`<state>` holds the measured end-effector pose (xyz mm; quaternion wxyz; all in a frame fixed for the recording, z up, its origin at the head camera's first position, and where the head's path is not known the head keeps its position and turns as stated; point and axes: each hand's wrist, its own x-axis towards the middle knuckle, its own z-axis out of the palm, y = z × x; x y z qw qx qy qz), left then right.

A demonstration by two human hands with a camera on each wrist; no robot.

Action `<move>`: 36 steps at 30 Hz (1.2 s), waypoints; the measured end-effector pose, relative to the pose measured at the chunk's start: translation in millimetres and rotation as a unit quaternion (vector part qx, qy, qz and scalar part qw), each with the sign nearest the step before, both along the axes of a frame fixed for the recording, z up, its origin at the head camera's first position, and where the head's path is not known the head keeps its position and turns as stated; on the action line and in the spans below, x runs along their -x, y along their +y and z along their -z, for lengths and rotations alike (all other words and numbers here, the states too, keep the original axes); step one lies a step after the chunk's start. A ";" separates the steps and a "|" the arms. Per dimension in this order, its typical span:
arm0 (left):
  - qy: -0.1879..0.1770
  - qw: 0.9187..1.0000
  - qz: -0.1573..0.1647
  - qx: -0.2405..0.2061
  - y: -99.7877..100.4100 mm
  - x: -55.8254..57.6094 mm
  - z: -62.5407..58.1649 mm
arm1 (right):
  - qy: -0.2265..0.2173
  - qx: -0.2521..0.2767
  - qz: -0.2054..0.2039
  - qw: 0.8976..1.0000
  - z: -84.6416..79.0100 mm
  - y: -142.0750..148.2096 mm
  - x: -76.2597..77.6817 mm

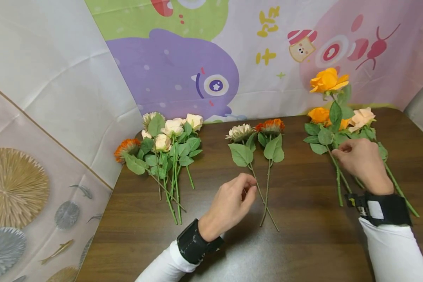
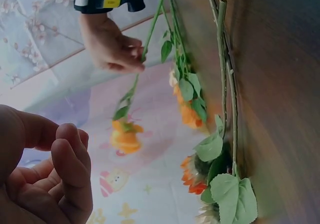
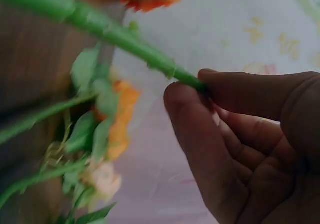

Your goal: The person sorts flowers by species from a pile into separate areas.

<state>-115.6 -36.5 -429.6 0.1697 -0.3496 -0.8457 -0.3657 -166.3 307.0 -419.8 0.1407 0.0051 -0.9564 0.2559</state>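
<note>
My right hand pinches the green stem of an orange rose between thumb and fingertips, as the right wrist view shows. The rose stands up over the table, its bloom in front of the backdrop. Beneath it lie more orange roses and a peach rose. Loosely curled and holding nothing, my left hand hovers beside two crossed stems. Those stems belong to a cream flower and a red-orange flower; whether the left fingers touch them, I cannot tell.
At the table's left lies a bunch of cream roses with another red-orange flower and a cream flower. The brown wooden table ends at a cartoon-printed cloth behind. A patterned cloth hangs along the left.
</note>
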 end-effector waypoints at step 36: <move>-0.004 1.000 -0.001 0.022 0.3 0.6 1.6 | -0.259 -0.037 0.022 0.965 23.7 35.3 0.5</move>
